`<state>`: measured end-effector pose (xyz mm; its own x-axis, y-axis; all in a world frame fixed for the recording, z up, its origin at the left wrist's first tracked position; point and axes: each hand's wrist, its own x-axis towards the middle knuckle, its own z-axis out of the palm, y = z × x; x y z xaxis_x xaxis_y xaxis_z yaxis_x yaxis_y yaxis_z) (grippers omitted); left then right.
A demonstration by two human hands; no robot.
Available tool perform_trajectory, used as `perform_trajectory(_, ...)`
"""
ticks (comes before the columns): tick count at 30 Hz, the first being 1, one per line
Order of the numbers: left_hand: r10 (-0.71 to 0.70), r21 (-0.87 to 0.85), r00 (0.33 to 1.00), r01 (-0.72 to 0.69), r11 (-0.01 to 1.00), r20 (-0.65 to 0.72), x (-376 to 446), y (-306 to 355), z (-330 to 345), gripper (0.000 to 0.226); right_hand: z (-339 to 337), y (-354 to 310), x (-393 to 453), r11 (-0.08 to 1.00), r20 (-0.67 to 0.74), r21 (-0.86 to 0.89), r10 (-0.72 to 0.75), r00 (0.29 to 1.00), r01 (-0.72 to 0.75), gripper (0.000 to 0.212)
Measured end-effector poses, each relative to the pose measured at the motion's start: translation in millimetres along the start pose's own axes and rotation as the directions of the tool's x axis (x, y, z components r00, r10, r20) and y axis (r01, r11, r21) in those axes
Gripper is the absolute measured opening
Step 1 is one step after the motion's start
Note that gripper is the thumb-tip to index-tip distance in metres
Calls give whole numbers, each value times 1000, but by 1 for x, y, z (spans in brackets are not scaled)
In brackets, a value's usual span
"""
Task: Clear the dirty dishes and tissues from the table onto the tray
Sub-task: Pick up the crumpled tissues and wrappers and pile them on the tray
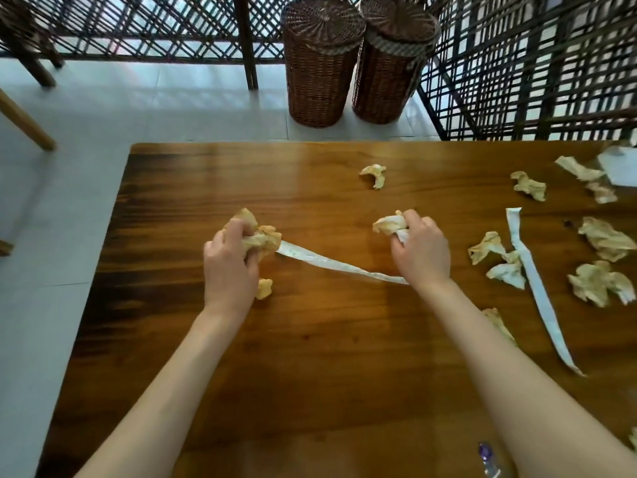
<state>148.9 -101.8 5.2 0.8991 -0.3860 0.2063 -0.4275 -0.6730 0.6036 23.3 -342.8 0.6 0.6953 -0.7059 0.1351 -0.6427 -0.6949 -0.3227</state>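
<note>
Both hands are busy rn. Left hand (229, 260) is clenched round a wad of crumpled tissues (259, 238) at centre-left of the frame, right hand (418, 250) grips another tissue clump (389, 224) just right of centre.

A long paper strip (339, 265) runs between them, one end tucked into the left wad, other end disappearing under the right wrist, so its long axis goes upper left to lower right.

Most of what's left sits to the right: loose tissues (603, 238) scattered along the right edge plus a second strip (532, 281) lying roughly top to bottom. Right hand's way closer to that lot imo. One stray tissue (374, 174) sits above centre.

No tray or dishes in view, so can't tell where it all goes.

Worktop (310, 357) is dark glossy wood. Pale tiled floor, two wicker baskets (355, 60) and lattice screens (534, 63) up top.
</note>
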Motion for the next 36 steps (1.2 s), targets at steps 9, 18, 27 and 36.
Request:
perform_trajectory(9,-58,16,998,58,998,4,-35,49,29,26,16,31,-15,978,400,-31,-178,899,207,55)
perform_trajectory(18,-124,113,990,131,985,-63,-55,87,50,23,22,41,-15,945,426,96,-323,845,312,37)
perform_trajectory(27,-163,80,980,173,982,-114,-80,118,62,25,0,71,5,950,197,115,-307,931,289,29)
perform_trajectory(36,-187,107,977,198,974,-105,-107,136,52,25,-2,95,10,977,344,44,-211,915,209,17)
